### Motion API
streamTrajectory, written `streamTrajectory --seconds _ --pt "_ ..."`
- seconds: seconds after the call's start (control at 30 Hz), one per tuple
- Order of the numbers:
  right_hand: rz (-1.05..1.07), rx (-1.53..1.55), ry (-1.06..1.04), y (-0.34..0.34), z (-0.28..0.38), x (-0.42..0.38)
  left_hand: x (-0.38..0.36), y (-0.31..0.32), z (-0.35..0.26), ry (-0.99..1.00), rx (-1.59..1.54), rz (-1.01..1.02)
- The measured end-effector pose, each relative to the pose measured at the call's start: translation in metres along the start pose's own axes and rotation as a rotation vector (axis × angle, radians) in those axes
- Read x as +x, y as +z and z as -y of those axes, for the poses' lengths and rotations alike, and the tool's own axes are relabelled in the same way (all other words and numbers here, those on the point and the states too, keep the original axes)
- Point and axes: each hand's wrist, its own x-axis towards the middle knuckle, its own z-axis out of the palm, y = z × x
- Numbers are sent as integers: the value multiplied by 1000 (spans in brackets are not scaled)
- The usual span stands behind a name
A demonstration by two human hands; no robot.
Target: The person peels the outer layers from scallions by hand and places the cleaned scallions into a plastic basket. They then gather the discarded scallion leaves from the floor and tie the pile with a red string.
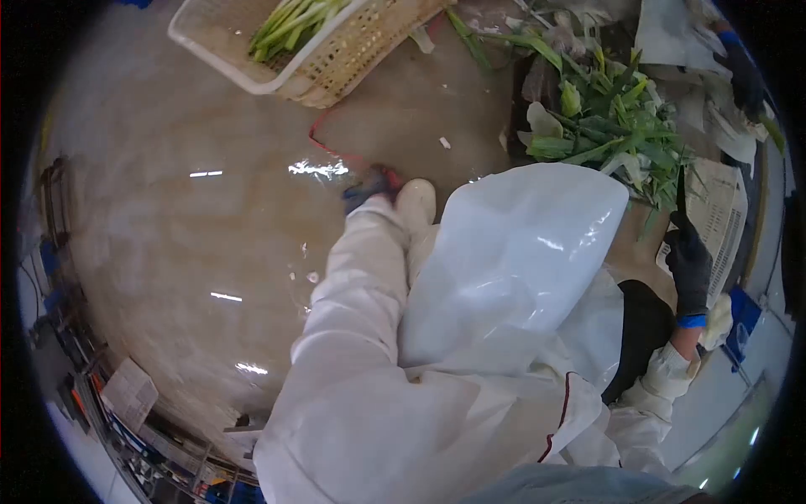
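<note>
My left hand [368, 190], in a blue-grey glove, is stretched low over the wet floor beside a white boot [417, 203]. Its fingers look closed round a red cord [323, 144], which runs up to the underside of a cream plastic basket [336, 63]. Inside that basket lie trimmed green stalks [294, 27]. On the right, my right hand [690, 262] wears a dark glove with a blue band and grips a knife [681, 191], its blade pointing away from me. Close to the blade is a heap of green leaves [609, 126].
A white apron [520, 244] covers my lap. Another person's dark-gloved hand [743, 80] is at the upper right, near some leaf. A printed sheet [714, 214] lies beside the heap. Racks with assorted items [159, 441] line the lower left. Small scraps dot the shiny floor [210, 227].
</note>
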Motion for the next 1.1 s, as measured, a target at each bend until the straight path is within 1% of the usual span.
streamTrajectory --seconds 0.07,0.1,0.13,0.2,0.23,0.33,0.37,0.4,0.47,0.53,0.63,0.7,0.77,0.8,0.83,0.9,0.93,0.97,1.03,1.07,1.1 --pt "11 118 97 0 8 0 -27 36 -67 253 -38 9" --pt "7 0 -7 3 14 -1 -34 53 -94 399 -53 45" --pt "2 14 9 4 14 -1 -39 70 -120 526 -59 74" --pt "8 46 42 6 13 -2 -27 102 -153 721 -117 391" --pt "29 11 74 5 16 -1 -17 118 -169 811 -141 549" --pt "12 2 107 3 4 0 22 157 -238 777 117 882" --pt "-24 47 80 5 -3 0 37 135 -262 984 228 664" --pt "-19 56 120 5 -7 0 59 110 -282 1179 334 433" --pt "-8 73 195 2 -11 2 97 110 -302 722 129 8" --pt "39 65 230 -1 -21 5 126 158 -307 495 216 -448" --pt "63 81 258 2 -28 9 102 128 -375 595 401 416" --pt "67 91 272 2 -28 9 69 152 -373 1065 595 310" --pt "70 87 262 2 -26 9 61 209 -347 1152 443 292" --pt "69 85 251 0 -25 10 58 221 -342 1192 364 278" --pt "63 89 240 0 -24 10 51 210 -342 1230 524 445" --pt "57 100 223 -1 -23 7 25 163 -328 1275 855 791" --pt "58 102 229 0 -23 6 28 170 -275 1499 365 619" --pt "58 103 232 0 -22 6 20 160 -247 1447 189 555" --pt "73 100 204 0 -19 5 2 122 -212 1461 10 513" --pt "85 93 174 -1 -18 4 -2 111 -200 1465 95 610" --pt "100 86 144 -2 -17 3 -4 100 -185 1452 103 655"
